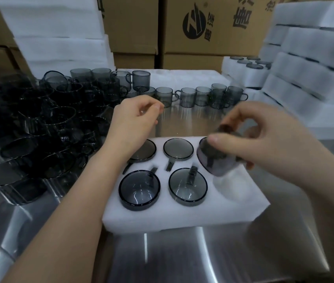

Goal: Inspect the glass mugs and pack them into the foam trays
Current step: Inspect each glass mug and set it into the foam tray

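Observation:
A white foam tray (182, 217) lies on the steel table in front of me, with several smoky grey glass mugs seated in its round holes, such as the front middle mug (188, 186). My right hand (264, 137) grips another grey mug (215, 160), tilted on its side just above the tray's right-hand holes. My left hand (133, 123) hovers over the tray's back left corner, fingers loosely curled, holding nothing I can see. The tray's front right hole is partly hidden by the held mug.
A dense pile of loose mugs (39, 127) covers the table's left side. A row of upright mugs (203, 96) stands behind the tray. Stacked foam trays (315, 78) rise at the right, more foam (60, 37) and cardboard boxes (203, 27) at the back.

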Demonstrator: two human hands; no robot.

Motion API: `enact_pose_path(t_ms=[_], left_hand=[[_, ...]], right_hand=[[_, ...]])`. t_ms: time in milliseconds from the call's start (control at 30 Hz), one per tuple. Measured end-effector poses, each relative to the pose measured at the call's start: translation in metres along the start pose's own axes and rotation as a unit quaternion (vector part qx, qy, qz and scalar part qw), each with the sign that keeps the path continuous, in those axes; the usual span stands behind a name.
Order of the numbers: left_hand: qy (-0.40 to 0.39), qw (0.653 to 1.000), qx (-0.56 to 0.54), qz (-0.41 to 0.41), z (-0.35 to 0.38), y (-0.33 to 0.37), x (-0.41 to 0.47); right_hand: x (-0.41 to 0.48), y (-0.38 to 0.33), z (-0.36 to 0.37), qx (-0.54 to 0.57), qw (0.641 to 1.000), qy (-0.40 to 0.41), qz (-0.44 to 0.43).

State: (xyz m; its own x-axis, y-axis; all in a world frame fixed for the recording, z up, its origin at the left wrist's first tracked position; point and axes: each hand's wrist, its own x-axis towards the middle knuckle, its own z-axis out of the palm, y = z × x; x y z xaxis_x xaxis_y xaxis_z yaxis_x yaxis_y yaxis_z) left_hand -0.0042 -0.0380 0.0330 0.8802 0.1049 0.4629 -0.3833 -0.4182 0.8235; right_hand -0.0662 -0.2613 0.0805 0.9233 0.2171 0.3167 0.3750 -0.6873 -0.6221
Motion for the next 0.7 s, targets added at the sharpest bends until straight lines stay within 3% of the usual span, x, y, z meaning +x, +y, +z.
enact_pose_path(t_ms=[233,433,700], left_hand=[[-0.044,0.998,0.039,-0.01,-0.001,0.002,-0.003],[-0.212,0.953,0.21,-0.05,-0.002,-0.004,-0.002],[-0.215,0.957,0.192,-0.04,-0.003,-0.007,-0.001]], right_hand=[[-0.027,-0.001,-0.01,-0.168,0.984,-0.05,0.022],[-0.028,-0.007,-0.003,-0.202,0.974,-0.099,0.019],[-0.024,-0.013,-0.003,-0.275,0.947,-0.168,0.018]])
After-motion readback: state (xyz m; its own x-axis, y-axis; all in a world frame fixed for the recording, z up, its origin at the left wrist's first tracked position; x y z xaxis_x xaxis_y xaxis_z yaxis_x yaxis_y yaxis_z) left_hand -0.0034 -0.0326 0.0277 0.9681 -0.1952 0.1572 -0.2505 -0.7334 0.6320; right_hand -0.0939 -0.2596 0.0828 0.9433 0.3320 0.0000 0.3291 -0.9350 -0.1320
